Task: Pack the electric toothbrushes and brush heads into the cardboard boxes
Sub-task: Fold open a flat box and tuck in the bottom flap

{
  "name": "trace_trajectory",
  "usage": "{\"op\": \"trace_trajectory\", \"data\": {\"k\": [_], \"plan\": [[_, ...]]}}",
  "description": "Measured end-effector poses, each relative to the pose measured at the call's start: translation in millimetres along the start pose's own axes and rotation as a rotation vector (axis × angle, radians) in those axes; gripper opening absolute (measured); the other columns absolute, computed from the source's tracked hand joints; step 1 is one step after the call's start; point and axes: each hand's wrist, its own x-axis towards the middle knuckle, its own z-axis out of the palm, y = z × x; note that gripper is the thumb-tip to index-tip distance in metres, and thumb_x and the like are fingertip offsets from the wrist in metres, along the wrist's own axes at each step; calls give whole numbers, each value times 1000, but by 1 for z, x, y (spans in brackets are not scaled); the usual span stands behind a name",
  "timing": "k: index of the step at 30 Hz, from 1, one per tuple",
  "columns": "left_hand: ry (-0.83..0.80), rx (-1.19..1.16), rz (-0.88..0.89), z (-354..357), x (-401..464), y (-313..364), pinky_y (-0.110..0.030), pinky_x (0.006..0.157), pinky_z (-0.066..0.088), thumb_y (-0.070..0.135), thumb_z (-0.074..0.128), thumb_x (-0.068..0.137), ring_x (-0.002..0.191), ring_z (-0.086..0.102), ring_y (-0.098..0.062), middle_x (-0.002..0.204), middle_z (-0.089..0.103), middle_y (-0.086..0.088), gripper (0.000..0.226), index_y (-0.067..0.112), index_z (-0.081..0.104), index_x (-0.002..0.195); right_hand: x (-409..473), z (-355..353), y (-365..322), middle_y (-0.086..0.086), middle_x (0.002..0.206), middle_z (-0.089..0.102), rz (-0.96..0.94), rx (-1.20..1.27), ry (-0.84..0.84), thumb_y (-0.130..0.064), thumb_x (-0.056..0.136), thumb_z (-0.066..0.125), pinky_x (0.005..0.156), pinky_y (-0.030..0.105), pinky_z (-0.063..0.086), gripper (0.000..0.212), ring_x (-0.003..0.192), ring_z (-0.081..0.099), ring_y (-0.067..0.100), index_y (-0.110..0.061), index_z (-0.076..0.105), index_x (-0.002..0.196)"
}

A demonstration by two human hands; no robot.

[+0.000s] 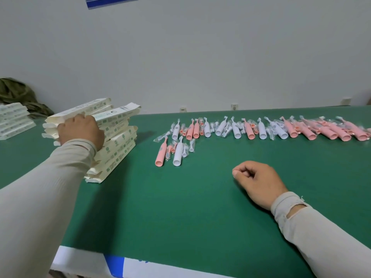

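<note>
Green table [200, 207]: boxes [116, 145], toothbrushes [261, 129], wrapped brush heads [191, 145].

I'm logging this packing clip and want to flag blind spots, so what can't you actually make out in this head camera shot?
- Left hand fingertips: hidden behind the stack of cardboard boxes, so the grip is unclear.
- Printing on the boxes: too small and blurred to read.
- Second box stack: cut off by the left edge.
- Toothbrush row: runs past the right edge, so no count.
- Bagged brush heads: too small to count.
- Right hand: curled; palm side hidden.
</note>
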Motion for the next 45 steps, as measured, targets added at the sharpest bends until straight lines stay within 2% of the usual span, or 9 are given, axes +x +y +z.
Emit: {"op": "trace_trajectory", "data": {"k": [8,18,21,23,27,29,35,40,45], "plan": [[-26,61,-30,-2,9,1,-46,95,39,27,46,94,117,48,-38,126,56,-18,38,10,57,126,0,0,-1,-19,56,58,15,10,3,-20,87,71,55,10,42,17,50,46,2,-22,69,71],[-2,-87,-54,-9,10,16,-50,95,43,33,59,91,109,56,-44,120,57,-23,45,4,46,123,-1,-1,-4,-19,57,58,34,23,-5,-20,89,71,54,8,40,17,50,46,0,-21,70,72],[49,-384,-11,-24,-1,30,-50,87,47,35,68,88,102,57,-42,120,53,-20,54,7,43,126,-1,-1,-4,-19,57,58,29,60,10,-18,89,71,57,8,41,16,52,48,-1,-21,70,73],[-72,-925,-64,-41,-20,56,-40,77,51,35,76,84,100,59,-30,124,54,-10,63,12,44,134,0,-1,-6,-20,56,57,31,125,40,-16,89,71,57,9,42,15,53,47,-1,-20,71,74],[-1005,-2092,-155,-67,-88,127,-35,74,53,39,60,96,90,60,-21,111,65,-6,46,15,56,135,2,-4,-14,-19,59,61,35,255,93,-15,89,71,57,10,44,14,54,51,0,-22,72,77],[-1160,-2311,-189,-62,-123,166,-37,78,50,35,49,101,88,61,-22,111,68,-8,40,16,56,136,0,-7,-17,-10,66,67,69,387,61,-23,91,71,53,16,46,12,56,56,5,-23,71,79],[-1120,-2189,-114,-54,-178,228,-45,88,51,20,66,89,86,56,-30,84,57,-13,20,3,60,99,-2,-9,-19,0,102,70,182,574,-112,-60,70,71,77,39,58,55,90,68,19,-28,64,113],[-947,-2125,22,-45,-186,232,-40,79,52,36,72,85,88,62,-28,94,66,-15,42,8,57,113,0,-5,-18,-1,76,72,162,507,-117,-42,84,69,52,28,49,25,63,62,18,-22,68,99],[-1118,-2364,-100,-42,-182,224,-41,73,57,51,71,79,93,67,-31,106,67,-16,54,5,69,109,-7,-8,-28,9,69,67,316,825,-362,-52,84,62,44,24,44,45,52,55,16,-7,71,91]]}}
